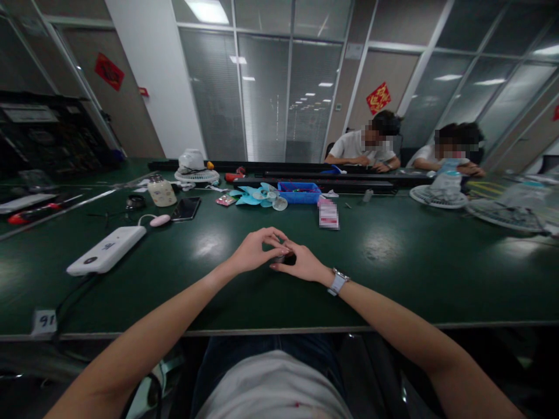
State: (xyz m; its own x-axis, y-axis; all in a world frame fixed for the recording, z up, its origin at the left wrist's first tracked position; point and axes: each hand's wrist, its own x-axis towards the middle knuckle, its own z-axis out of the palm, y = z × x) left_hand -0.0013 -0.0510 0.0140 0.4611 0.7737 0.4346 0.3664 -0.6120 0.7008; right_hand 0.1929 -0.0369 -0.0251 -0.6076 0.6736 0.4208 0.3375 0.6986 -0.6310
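Observation:
My left hand (255, 250) and my right hand (301, 263) meet over the dark green table (393, 273), a little in front of me. The fingertips of both hands are pinched together around a small dark thing (282, 256) that I cannot make out. A silver watch (338, 282) sits on my right wrist. Both forearms rest near the table's front edge.
A white box-shaped device (107, 250) with a cable lies at the left, by a pink mouse (159, 220) and a black phone (186, 208). Farther back are a teal fan blade (257, 196), a blue tray (299, 192) and fan grilles (438, 196). Two people sit at the far right.

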